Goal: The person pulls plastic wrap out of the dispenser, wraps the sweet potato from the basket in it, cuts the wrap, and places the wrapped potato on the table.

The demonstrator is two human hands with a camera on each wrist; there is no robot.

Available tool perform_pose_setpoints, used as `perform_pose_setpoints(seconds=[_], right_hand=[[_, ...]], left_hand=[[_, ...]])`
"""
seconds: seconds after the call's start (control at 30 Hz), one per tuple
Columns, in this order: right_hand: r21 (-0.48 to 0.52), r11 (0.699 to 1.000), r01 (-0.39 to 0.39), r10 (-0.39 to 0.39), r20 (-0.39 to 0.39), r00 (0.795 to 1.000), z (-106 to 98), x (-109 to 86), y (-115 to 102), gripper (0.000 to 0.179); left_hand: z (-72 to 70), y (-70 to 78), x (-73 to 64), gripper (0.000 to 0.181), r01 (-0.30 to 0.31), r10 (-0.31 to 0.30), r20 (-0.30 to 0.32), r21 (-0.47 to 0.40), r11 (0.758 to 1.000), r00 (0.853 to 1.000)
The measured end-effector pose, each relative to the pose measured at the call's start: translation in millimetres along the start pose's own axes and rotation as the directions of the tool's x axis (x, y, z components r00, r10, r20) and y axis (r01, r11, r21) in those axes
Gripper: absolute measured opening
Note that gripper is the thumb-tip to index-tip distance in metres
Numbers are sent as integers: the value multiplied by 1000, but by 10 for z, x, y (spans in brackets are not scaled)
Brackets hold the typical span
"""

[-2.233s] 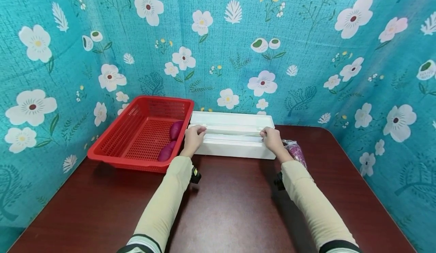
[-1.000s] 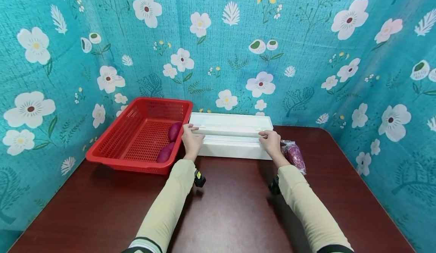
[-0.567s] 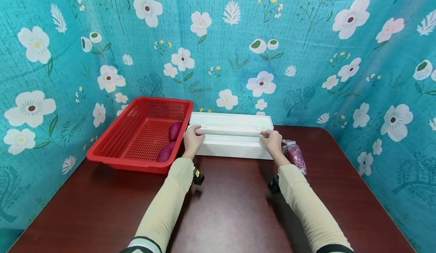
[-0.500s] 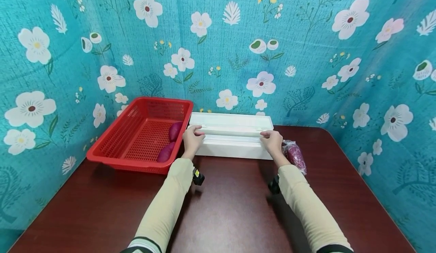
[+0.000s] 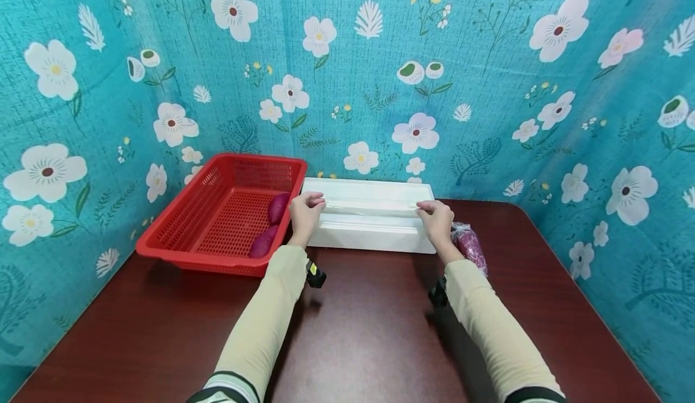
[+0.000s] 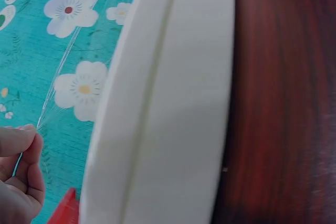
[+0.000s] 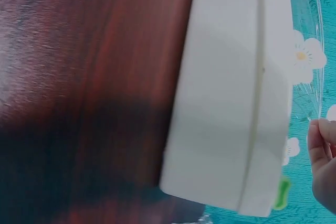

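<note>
Both hands, left hand (image 5: 305, 212) and right hand (image 5: 437, 219), apparently pinch clear plastic film (image 5: 371, 207) over the long white foam box (image 5: 369, 237) at the table's far edge.

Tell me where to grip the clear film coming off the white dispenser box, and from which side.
Pinch the clear film at its two end corners, near the ends of the white dispenser box, coming from the front. The sheet is wide and thin, so a middle grip would probably bunch it. The left hand and right hand already pinch there.
</note>
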State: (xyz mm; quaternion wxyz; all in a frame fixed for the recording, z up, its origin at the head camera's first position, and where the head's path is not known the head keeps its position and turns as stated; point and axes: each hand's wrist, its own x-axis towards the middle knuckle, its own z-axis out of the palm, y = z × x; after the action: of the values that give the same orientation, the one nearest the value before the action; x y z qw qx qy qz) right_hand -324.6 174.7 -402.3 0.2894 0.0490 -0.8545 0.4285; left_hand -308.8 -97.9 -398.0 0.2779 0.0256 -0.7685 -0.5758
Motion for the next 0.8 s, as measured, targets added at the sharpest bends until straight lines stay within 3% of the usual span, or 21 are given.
perform_pose_setpoints(seconds=[0.4,0.8], right_hand=[[-14,996,87,-86,24,996,-103,149,-133,10],[-28,986,163,-160,91,983,-258,278,-246,15]], left_hand=[[-58,168,136,16,14,-13,37,-18,1000,999],[-91,359,249,15,-33,36,50,-55,998,998]])
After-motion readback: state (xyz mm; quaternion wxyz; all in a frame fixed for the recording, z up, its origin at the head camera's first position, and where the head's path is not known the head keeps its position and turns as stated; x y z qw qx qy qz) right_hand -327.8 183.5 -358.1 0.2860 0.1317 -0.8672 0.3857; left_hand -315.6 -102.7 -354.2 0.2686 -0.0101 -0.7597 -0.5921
